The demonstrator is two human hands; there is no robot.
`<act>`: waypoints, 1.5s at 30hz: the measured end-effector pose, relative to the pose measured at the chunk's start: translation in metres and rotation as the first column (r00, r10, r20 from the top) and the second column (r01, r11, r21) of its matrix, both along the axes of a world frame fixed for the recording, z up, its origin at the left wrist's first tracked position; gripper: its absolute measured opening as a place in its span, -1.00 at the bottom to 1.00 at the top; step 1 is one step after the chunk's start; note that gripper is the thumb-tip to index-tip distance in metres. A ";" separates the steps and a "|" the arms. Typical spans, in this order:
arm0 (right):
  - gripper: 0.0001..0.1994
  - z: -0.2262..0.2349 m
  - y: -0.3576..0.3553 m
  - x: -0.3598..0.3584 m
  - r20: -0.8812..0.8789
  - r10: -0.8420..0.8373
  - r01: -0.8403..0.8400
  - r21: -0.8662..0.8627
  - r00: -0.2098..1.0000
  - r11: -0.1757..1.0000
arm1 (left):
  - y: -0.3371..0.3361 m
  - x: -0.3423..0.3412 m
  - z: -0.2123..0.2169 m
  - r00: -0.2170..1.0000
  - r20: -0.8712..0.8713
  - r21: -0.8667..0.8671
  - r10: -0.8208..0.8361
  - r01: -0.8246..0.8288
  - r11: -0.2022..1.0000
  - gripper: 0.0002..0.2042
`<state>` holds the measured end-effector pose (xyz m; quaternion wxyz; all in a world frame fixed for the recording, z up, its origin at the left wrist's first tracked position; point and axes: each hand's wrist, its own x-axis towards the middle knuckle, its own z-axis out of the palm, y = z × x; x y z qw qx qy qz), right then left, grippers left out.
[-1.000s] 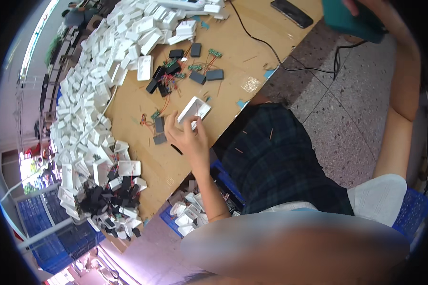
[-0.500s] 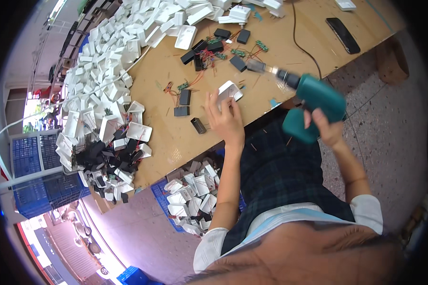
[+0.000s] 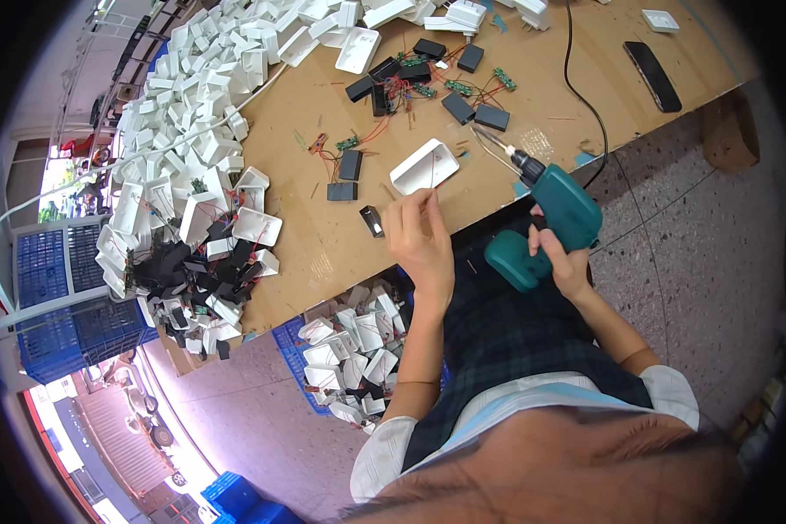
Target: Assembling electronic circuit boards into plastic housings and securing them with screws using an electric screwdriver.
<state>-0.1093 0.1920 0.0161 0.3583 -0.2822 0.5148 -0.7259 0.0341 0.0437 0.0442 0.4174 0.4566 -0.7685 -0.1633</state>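
Your left hand pinches something small beside the white case; your right hand grips the drill, not yet applied; a big heap of cases waits.

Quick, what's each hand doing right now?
Left hand: fingers pinched together beside the white plastic shell; what they hold cannot be told.
Right hand: closed around the teal electric screwdriver.

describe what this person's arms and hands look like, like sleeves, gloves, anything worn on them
Both hands are bare, with no gloves: the left hand and the right hand. The forearms are uncovered too. Short white sleeves end near the elbows. No watch, ring or bracelet can be made out.
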 end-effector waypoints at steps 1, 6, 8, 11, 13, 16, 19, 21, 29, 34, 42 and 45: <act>-0.74 -0.003 -0.004 0.000 -0.001 0.003 -0.003 0.001 1.000 1.000 | 0.003 -0.001 0.004 0.999 -0.036 0.054 -0.005 0.007 0.998 -0.91; -0.71 -0.016 -0.018 0.004 -0.098 0.150 -0.142 0.082 0.984 0.986 | 0.002 -0.004 -0.009 0.998 -0.053 0.083 -0.016 0.020 0.996 -0.93; -0.71 -0.018 -0.015 0.002 -0.120 0.183 -0.171 0.109 0.976 0.979 | -0.001 -0.011 -0.016 0.987 -0.158 0.142 0.015 0.007 0.990 -0.93; -0.73 -0.015 -0.010 -0.002 -0.170 0.133 -0.119 0.089 0.976 0.989 | -0.009 -0.014 -0.023 0.988 0.121 -0.005 0.100 -0.100 0.995 -0.89; -0.75 -0.014 -0.005 -0.008 -0.252 0.106 -0.082 0.107 0.962 0.991 | -0.011 -0.022 -0.025 0.975 0.162 -0.043 0.152 -0.147 0.988 -0.87; -0.79 -0.005 -0.004 -0.015 -0.322 0.102 -0.070 0.109 0.941 0.992 | -0.017 -0.029 -0.032 0.951 0.192 -0.154 0.242 -0.214 0.965 -0.85; -0.72 -0.006 -0.005 -0.024 -0.501 0.109 -0.039 0.148 0.858 0.988 | -0.021 -0.028 -0.034 0.950 0.184 -0.204 0.251 -0.213 0.956 -0.86; -0.73 -0.005 -0.007 -0.024 -0.492 0.112 -0.036 0.161 0.863 0.986 | -0.023 -0.027 -0.031 0.955 0.193 -0.187 0.225 -0.190 0.964 -0.87; -0.78 0.009 -0.020 -0.017 -0.295 0.122 -0.055 0.226 0.948 0.973 | -0.029 -0.027 -0.028 0.960 0.242 -0.130 0.142 -0.113 0.985 -0.90; -0.81 0.010 -0.023 -0.017 -0.333 0.139 -0.056 0.247 0.933 0.967 | -0.031 -0.028 -0.020 0.941 0.302 -0.131 0.153 -0.119 0.984 -0.90; -0.79 0.019 -0.025 -0.010 -0.268 0.145 -0.065 0.284 0.952 0.957 | -0.034 -0.027 -0.016 0.936 0.323 -0.124 0.140 -0.105 0.987 -0.88; -0.77 0.021 -0.027 -0.008 -0.272 0.139 -0.059 0.283 0.952 0.957 | -0.035 -0.027 -0.015 0.943 0.308 -0.117 0.123 -0.091 0.989 -0.88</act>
